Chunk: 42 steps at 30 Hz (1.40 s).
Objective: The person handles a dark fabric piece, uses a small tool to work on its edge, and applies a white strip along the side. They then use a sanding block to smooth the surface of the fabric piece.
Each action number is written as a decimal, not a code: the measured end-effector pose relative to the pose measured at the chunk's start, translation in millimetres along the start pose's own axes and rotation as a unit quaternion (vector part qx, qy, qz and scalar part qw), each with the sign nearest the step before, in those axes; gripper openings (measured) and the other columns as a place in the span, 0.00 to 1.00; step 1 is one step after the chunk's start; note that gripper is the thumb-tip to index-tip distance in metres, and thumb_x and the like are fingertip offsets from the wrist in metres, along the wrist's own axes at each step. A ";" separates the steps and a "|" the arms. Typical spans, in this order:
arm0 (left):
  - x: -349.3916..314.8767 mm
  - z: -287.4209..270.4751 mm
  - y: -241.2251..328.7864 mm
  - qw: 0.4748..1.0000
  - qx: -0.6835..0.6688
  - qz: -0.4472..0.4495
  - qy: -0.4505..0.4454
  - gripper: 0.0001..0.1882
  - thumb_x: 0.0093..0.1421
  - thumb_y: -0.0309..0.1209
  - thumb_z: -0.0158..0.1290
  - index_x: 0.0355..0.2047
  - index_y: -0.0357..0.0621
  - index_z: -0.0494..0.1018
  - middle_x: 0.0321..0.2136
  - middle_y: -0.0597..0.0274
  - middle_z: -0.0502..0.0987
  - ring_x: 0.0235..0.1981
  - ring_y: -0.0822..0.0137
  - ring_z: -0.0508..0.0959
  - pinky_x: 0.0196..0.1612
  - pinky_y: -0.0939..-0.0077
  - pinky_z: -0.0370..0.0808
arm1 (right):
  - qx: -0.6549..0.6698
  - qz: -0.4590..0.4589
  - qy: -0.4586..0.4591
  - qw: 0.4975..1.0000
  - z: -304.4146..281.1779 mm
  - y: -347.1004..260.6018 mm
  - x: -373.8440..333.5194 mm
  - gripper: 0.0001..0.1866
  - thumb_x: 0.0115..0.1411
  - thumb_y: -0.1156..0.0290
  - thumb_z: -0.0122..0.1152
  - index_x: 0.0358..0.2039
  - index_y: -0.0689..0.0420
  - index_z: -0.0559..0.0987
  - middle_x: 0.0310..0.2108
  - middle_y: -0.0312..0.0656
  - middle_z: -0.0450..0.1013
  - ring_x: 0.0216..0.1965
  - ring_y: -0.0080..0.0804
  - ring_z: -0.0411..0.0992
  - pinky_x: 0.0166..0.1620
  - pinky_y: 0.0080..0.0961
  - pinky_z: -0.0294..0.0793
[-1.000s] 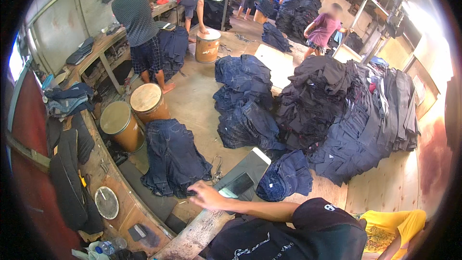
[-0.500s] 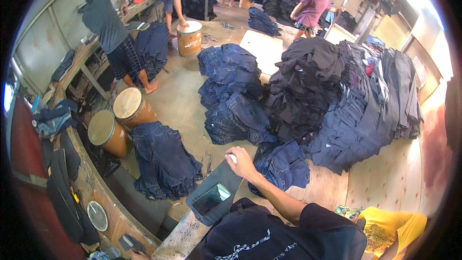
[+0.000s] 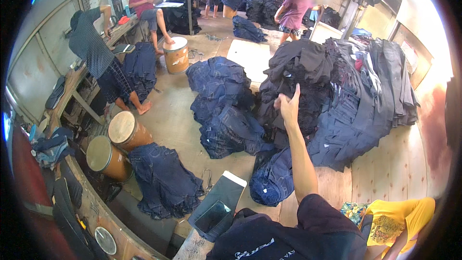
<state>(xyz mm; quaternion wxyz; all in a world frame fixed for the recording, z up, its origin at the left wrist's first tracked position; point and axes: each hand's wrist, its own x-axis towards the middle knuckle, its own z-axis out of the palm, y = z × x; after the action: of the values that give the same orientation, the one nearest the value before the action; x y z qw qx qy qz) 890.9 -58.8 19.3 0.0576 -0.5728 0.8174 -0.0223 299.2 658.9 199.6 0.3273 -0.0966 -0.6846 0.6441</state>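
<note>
Reaching up: our hand (image 3: 289, 107) has risen from the tray (image 3: 217, 205) toward the dark pile (image 3: 301, 74) | fingers loosely spread, holding nothing | other hand unseen

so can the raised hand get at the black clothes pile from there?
Probably yes: the hand is lifted right in front of the black clothes pile, open, with nothing between them.

Black garment pile (image 3: 298, 67), dark-blue jeans (image 3: 226, 130)

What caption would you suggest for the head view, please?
Raised hand reaching toward a heap of dark folded garments on a wooden platform, with denim bundles on the floor below.
</note>
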 end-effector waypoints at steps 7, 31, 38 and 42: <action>-20.0 -6.5 69.9 0.991 -0.078 0.097 0.054 0.22 0.70 0.47 0.57 0.40 0.36 0.83 0.39 0.41 0.86 0.37 0.41 0.85 0.41 0.48 0.81 | -0.264 -0.038 -0.244 0.932 58.0 76.9 -167.4 0.16 0.67 0.61 0.65 0.45 0.61 0.82 0.35 0.50 0.81 0.37 0.45 0.81 0.41 0.39 0.80; -73.4 13.6 164.7 0.960 -0.202 0.172 0.085 0.32 0.75 0.55 0.47 0.36 0.36 0.84 0.33 0.40 0.85 0.30 0.37 0.81 0.35 0.43 0.76 | -0.408 0.133 -0.389 0.815 72.7 113.2 -280.5 0.31 0.67 0.39 0.58 0.40 0.57 0.87 0.33 0.62 0.83 0.39 0.64 0.83 0.46 0.57 0.81; -80.2 -3.5 169.7 0.961 -0.228 0.140 0.070 0.36 0.75 0.59 0.44 0.32 0.39 0.85 0.29 0.42 0.85 0.30 0.39 0.82 0.35 0.45 0.77 | -0.433 0.129 -0.370 0.812 73.0 132.9 -297.6 0.31 0.66 0.40 0.59 0.47 0.58 0.86 0.34 0.60 0.84 0.39 0.61 0.83 0.46 0.53 0.82; -80.9 -4.8 168.5 0.966 -0.216 0.132 0.052 0.35 0.74 0.59 0.45 0.33 0.38 0.85 0.30 0.41 0.85 0.31 0.38 0.82 0.36 0.45 0.77 | -0.311 0.208 -0.329 0.867 74.8 128.7 -264.0 0.37 0.67 0.47 0.66 0.67 0.60 0.73 0.31 0.53 0.84 0.36 0.47 0.85 0.42 0.45 0.83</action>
<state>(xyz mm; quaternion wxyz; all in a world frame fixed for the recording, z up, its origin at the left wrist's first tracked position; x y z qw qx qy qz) 760.2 74.8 12.3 -0.1075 -0.4566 0.8730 0.1335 421.6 471.0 -4.1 -0.1054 -0.1162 -0.8817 0.4451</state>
